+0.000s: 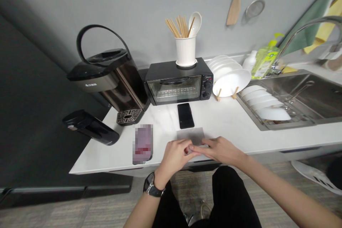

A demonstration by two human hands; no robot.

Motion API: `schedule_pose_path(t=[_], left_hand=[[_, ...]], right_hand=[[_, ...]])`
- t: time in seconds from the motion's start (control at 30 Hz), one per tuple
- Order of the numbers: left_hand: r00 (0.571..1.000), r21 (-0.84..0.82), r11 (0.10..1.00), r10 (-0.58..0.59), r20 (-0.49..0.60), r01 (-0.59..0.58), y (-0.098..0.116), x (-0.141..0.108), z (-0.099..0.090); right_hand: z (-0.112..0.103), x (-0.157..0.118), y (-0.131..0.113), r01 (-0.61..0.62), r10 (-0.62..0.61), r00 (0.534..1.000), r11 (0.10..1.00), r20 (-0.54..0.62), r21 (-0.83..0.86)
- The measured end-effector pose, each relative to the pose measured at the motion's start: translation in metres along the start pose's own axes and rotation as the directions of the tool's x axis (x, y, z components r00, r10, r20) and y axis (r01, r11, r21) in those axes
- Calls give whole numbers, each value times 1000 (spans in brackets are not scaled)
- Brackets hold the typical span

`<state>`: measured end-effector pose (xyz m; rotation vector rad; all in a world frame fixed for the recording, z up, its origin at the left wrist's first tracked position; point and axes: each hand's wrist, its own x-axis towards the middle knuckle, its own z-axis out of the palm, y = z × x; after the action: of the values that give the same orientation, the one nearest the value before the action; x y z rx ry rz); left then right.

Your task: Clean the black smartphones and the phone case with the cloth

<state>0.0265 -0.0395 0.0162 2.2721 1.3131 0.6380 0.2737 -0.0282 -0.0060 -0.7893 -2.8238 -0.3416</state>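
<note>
My left hand [175, 154], with a watch on its wrist, is closed at the counter's front edge. Its curled fingers surround something small, greyish with a reddish bit, too hidden to name. From the other side my right hand [223, 150] meets it, fingers pinched together and reaching over the left fingertips. A pale sliver shows under the right fingers. Just beyond both hands lies a flat, greyish rectangular sheet [191, 134], partly covered by them. A black smartphone [185, 115] rests on the counter behind that sheet.
On the white counter [162, 128] stand a toaster oven [177, 82], a water dispenser [117, 82] and racked plates [229, 78]. A dark tumbler [91, 128] lies at the left edge, near a blurred phone-shaped object [143, 143]. Right is a sink [317, 108] with bowls [263, 101].
</note>
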Motion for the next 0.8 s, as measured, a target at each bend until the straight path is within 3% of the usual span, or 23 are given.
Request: schedule_pose_path(t=[0.17, 0.3, 0.37, 0.47, 0.57, 0.67, 0.73, 0.8], left_hand=[[986, 67, 992, 96, 135, -106, 21, 13, 4], [998, 3, 999, 48, 49, -49, 16, 15, 12], [999, -12, 1000, 14, -43, -14, 5, 11, 14], [993, 81, 996, 47, -111, -38, -14, 3, 15], [995, 164, 983, 93, -47, -84, -30, -6, 18], [996, 182, 980, 85, 0, -84, -40, -12, 20], [997, 168, 983, 76, 3, -75, -42, -14, 21], [998, 149, 988, 56, -26, -51, -42, -11, 20]], right_hand=[[-1, -3, -12, -15, 15, 1000, 994, 0, 110], [14, -6, -4, -138, 176, 983, 907, -61, 397], [25, -5, 14, -258, 364, 925, 815, -111, 520], [45, 3, 56, -407, 625, 767, 647, -142, 645], [65, 17, 100, -344, 690, 691, 575, -214, 742], [81, 29, 127, -290, 726, 637, 535, -257, 793], [85, 28, 130, -317, 752, 608, 525, -255, 790], [81, 21, 120, -394, 804, 513, 532, -301, 750]])
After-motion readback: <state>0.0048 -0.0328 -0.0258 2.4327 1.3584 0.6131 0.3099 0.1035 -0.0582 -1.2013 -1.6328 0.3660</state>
